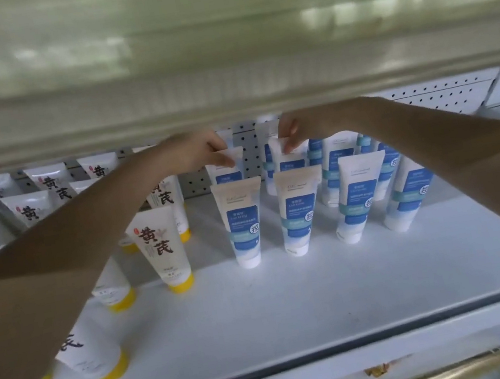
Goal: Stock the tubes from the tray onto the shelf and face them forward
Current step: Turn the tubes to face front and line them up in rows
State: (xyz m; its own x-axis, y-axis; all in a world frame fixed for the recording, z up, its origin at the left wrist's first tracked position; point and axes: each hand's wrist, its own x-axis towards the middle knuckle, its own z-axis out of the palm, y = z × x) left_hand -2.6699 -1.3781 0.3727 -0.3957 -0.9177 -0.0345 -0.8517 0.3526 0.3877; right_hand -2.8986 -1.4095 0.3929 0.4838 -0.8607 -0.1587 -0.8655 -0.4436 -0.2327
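Both arms reach deep into the white shelf point(293, 298). My left hand point(199, 150) pinches the crimped top of a blue-and-white tube point(228, 169) in the back row. My right hand point(295, 130) pinches the top of another blue-and-white tube point(290, 159) beside it. Both tubes stand cap down behind a front row of matching tubes point(242, 223), labels facing me. The tray is out of view.
White tubes with yellow caps point(160, 247) and black characters fill the shelf's left side, partly hidden by my left forearm. More blue tubes point(408, 192) stand at right. A perforated back panel point(249, 153) closes the rear. An upper shelf point(228, 107) hangs low above my hands.
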